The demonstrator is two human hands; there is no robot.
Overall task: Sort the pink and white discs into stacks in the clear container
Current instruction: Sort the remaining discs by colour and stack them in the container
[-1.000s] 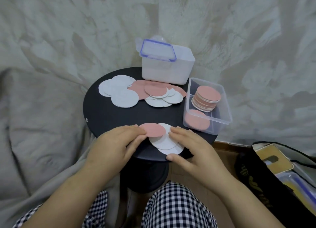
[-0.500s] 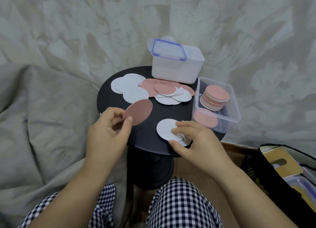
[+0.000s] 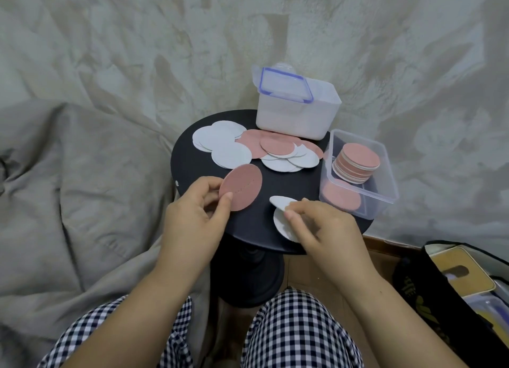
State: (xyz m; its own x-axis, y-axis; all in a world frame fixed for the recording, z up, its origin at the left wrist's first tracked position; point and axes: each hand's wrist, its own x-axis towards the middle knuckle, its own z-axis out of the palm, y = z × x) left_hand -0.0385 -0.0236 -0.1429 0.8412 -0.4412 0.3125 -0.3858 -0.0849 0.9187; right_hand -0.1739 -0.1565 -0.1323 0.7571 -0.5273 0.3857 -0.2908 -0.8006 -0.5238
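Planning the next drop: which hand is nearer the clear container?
Right. The right hand is just beside the clear container; the left hand, pinching a pink disc, is farther left.

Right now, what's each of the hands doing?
Left hand: pinches a pink disc.
Right hand: pinches a white disc.

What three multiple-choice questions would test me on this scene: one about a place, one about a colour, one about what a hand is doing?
1. Where is the clear container?
A) right side of the table
B) floor
C) lap

2. The left hand pinches a disc coloured:
A) white
B) pink
C) blue

3. The right hand is:
A) flat and empty
B) pinching a white disc
C) inside the container

Answers: 1A, it sits at the black top's right edge. 2B, its face is plainly pink. 3B, thumb and fingers hold its raised edge.
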